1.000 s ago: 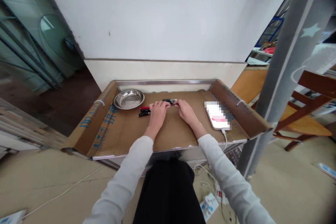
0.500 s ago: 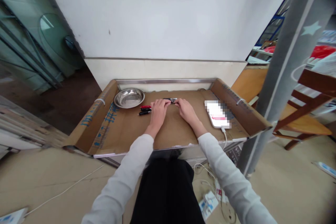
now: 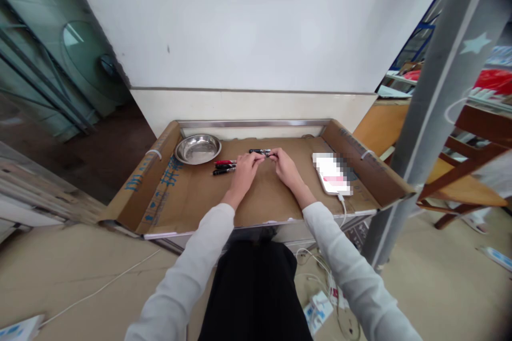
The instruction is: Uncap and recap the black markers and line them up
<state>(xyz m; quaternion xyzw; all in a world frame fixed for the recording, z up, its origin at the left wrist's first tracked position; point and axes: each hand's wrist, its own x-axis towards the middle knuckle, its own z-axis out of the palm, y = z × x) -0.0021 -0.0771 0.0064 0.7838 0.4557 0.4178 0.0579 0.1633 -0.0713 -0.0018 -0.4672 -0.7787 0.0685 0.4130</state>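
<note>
My left hand (image 3: pixel 245 171) is closed, its thumb and fingers pinched together at the left end of a short dark pen (image 3: pixel 268 155). My right hand (image 3: pixel 285 166) grips the other end of that pen between thumb and fingertips. Just behind the fingertips another black pen (image 3: pixel 256 151) lies on the cardboard, partly overlapped in view. To the left of my left hand rest a red pen (image 3: pixel 224 162) and black pens (image 3: pixel 223 172), their right ends hidden by the hand.
A shallow steel bowl (image 3: pixel 198 149) stands at the back left of the cardboard-lined table (image 3: pixel 192 202). On the right lies a phone (image 3: pixel 331 175) with a white cable (image 3: pixel 343 208). Raised cardboard sides (image 3: pixel 360 162) edge the table; a grey post (image 3: pixel 424 117) and wooden chair (image 3: pixel 460 170) stand right.
My hands have drawn slightly apart, the right one moving a little to the right. More of the black pen behind them now shows. A person's foot has appeared by the chair.
</note>
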